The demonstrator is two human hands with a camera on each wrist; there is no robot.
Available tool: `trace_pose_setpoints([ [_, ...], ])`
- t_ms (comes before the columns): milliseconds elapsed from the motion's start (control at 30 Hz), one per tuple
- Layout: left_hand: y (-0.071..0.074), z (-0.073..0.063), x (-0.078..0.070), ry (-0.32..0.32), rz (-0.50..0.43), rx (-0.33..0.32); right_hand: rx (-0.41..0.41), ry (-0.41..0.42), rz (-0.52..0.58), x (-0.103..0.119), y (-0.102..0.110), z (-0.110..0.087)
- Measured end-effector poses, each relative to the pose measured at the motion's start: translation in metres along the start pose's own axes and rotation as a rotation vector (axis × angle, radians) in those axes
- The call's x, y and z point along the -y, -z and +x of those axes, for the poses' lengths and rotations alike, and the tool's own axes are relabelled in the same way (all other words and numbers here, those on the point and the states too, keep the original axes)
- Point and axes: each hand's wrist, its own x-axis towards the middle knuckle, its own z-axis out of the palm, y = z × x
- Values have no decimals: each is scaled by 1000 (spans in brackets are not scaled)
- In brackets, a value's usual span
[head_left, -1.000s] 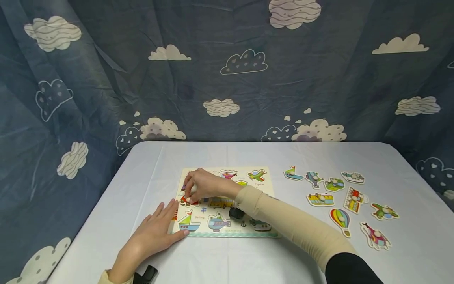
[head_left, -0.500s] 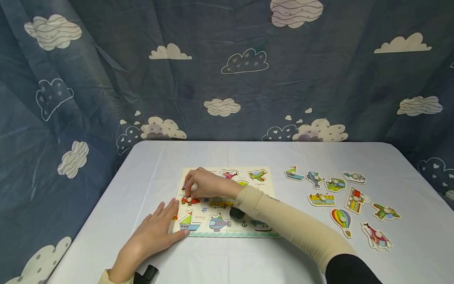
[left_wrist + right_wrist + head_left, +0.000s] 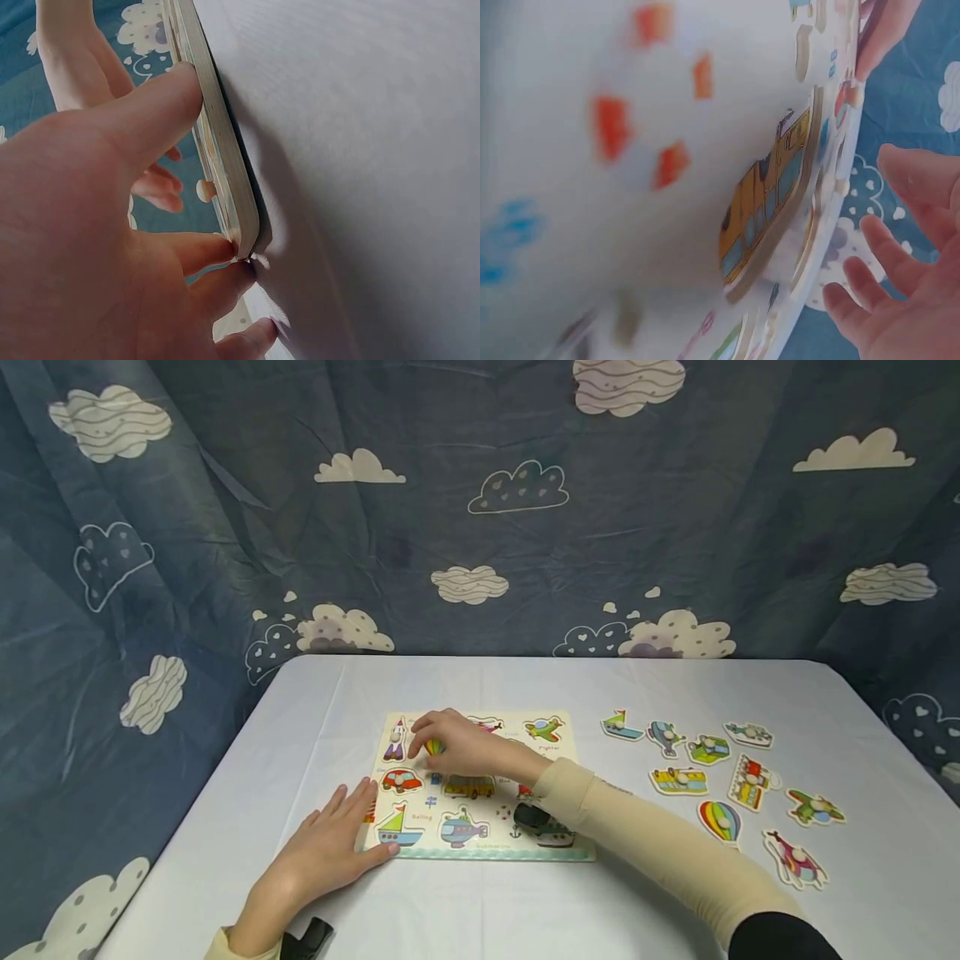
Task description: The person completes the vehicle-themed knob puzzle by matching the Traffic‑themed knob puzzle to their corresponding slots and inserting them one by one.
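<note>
We observe the left hand (image 3: 326, 839) with fingers straight and slightly spread against the left edge of the puzzle board (image 3: 483, 854), its thumb at the near edge. The right hand (image 3: 461, 743) is above the board, thumb and fingers apart and empty. We count nine loose pieces (image 3: 752, 782) on the white cloth (image 3: 480, 910), right of the board, and one red car piece (image 3: 401, 782) with a rounded knob (image 3: 856, 96) on the board's left side. The board's edge appears wooden and layered, its corner rounded.

The knobbed red car (image 3: 402, 781) lies on the cream puzzle board (image 3: 480, 853).
</note>
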Motion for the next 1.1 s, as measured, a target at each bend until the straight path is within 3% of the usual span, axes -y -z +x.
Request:
trace_pose_setpoints([
  [367,2,-2,-1,-9,-7,-16,-44,57,54,-9,12,-35],
  [633,1,-3,-2,-11,-7,-21,-92,-5,67,-12,30,-59],
  [1100,-2,-1,-1,-12,3,-28,-156,-7,93,-18,47,-103],
])
